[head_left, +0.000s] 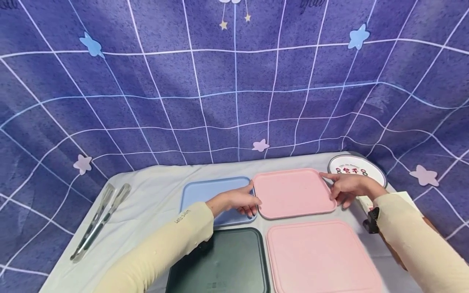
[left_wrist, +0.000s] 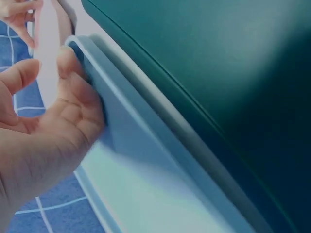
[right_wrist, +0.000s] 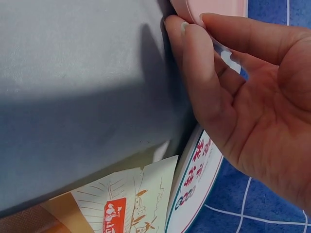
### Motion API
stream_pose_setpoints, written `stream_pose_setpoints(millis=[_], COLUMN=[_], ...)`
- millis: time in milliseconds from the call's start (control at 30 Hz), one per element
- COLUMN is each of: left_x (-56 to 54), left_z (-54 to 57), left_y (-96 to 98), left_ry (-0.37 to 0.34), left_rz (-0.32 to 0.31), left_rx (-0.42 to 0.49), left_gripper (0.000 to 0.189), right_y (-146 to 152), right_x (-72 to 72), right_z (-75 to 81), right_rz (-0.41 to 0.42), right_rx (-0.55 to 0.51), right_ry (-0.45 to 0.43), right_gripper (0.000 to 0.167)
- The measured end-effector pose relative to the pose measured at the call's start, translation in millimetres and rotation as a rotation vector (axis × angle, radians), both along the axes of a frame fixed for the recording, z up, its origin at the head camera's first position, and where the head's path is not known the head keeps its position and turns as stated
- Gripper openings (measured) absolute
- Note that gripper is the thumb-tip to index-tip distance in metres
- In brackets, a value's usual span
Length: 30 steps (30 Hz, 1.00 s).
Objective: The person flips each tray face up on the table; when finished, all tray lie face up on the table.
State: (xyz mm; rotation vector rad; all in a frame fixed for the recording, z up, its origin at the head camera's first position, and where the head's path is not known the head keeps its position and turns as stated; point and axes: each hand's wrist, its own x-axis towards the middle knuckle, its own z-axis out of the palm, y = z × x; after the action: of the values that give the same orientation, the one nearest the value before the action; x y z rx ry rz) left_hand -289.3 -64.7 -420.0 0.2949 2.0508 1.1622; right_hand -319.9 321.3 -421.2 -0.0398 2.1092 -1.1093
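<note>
A pink tray (head_left: 293, 193) lies at the back of the table between my two hands. My left hand (head_left: 238, 201) is at its left end, thumb and forefinger spread along the rim, the other fingers bent over a blue tray (head_left: 198, 195). In the left wrist view, the fingers (left_wrist: 73, 97) are beside the blue tray's corner (left_wrist: 92, 53). At the right end, my right hand (head_left: 351, 187) touches the rim with spread thumb and fingers. Its fingertips come right up to the pink tray's edge (right_wrist: 182, 6) in the right wrist view.
Nearer stand a dark green tray (head_left: 223, 260) and a second pink tray (head_left: 322, 256). Metal tongs (head_left: 100, 221) lie on the left. An oval white plate (head_left: 360, 165) with red lettering is at the back right, beside a cream printed packet (right_wrist: 141, 194). A blue patterned curtain (head_left: 234, 81) hangs behind.
</note>
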Motion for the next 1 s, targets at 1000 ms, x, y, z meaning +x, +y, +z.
stream_pose_setpoints(millis=[1000], left_x=[157.6], left_z=[53.1], left_y=[-196.0], left_ry=[0.381], left_rz=[0.087], left_rx=[-0.266], left_gripper=[0.090], right_y=[-17.1], right_x=[25.0], right_z=[28.0], right_rz=[0.091], right_rx=[0.239], right_ry=[0.181], right_gripper=[0.108])
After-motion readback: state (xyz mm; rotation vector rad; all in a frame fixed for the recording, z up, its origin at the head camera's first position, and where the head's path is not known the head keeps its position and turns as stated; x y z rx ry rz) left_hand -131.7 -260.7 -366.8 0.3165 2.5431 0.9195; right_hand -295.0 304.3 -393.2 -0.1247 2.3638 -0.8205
